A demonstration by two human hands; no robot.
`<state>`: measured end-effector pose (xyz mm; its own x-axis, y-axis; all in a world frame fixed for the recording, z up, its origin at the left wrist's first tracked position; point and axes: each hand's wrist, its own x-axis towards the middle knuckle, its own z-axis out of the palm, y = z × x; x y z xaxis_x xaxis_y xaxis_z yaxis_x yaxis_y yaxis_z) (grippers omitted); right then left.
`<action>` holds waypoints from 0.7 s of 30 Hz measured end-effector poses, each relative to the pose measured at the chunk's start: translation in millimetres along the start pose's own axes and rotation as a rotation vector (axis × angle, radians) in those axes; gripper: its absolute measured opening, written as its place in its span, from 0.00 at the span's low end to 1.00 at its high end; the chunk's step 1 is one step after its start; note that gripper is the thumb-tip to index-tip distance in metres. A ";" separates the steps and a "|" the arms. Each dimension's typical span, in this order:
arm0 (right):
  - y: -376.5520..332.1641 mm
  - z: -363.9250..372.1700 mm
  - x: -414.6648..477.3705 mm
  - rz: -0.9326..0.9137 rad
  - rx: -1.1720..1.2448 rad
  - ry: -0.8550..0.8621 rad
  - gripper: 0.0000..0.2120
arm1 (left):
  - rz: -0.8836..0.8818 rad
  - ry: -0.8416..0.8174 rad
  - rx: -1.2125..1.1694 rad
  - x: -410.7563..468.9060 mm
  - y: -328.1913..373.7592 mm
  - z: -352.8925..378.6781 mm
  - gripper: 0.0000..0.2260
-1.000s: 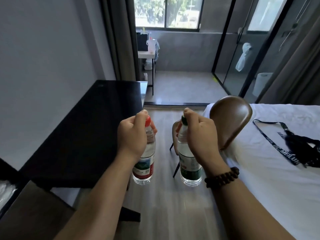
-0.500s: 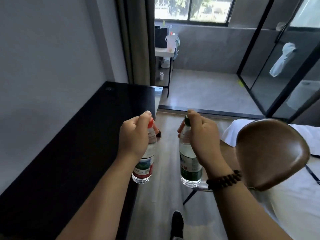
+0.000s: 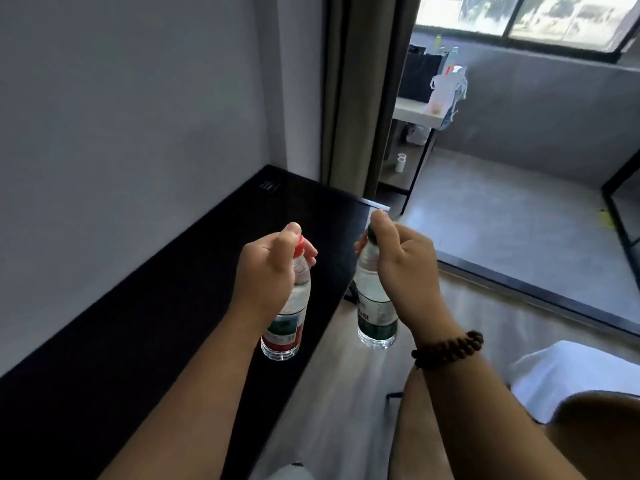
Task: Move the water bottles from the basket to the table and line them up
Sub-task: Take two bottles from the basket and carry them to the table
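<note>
Head view: mid-frame, left grip (image 3: 268, 271) clasps red-capped clear plastic bottle (image 3: 289, 323); right grip (image 3: 403, 271) clasps green-capped clear bottle (image 3: 375, 317), at black bench (image 3: 138, 341).

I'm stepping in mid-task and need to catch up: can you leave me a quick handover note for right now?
Left hand grips the red-capped bottle near its neck, over the edge of the black table.
Right hand grips the green-capped bottle likewise, over the floor beside the table.
Neither bottle is set down yet; the basket is out of view.
Left: stand both on the table in a line.
</note>
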<state>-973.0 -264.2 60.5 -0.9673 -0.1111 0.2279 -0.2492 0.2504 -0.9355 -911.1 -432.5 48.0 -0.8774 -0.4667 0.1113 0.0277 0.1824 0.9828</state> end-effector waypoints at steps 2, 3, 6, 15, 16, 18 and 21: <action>11.7 10.8 32.1 0.004 0.022 -0.045 0.26 | -0.009 0.008 0.024 27.4 -10.8 4.2 0.22; 18.0 16.9 48.3 0.012 0.033 -0.063 0.25 | -0.013 0.009 0.037 42.4 -17.8 6.2 0.22; 40.5 36.5 97.4 0.022 0.032 -0.110 0.26 | -0.017 0.019 0.035 90.6 -40.4 12.8 0.22; 97.5 92.3 233.5 0.057 -0.035 -0.355 0.31 | 0.014 0.027 0.063 218.6 -82.4 31.5 0.37; 102.3 97.0 245.1 0.064 -0.038 -0.372 0.31 | -0.003 0.020 0.093 228.3 -84.0 31.9 0.33; 110.4 106.4 267.7 0.074 -0.054 -0.416 0.31 | -0.052 0.035 0.144 248.1 -87.8 33.4 0.18; 121.8 120.5 301.3 0.072 -0.116 -0.506 0.33 | -0.127 0.105 0.110 272.7 -94.8 36.2 0.04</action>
<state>-1289.1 -383.0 -17.3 -0.8454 -0.5336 -0.0215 -0.2143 0.3758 -0.9016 -1170.3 -545.7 -20.2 -0.8156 -0.5785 0.0077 -0.1379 0.2074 0.9685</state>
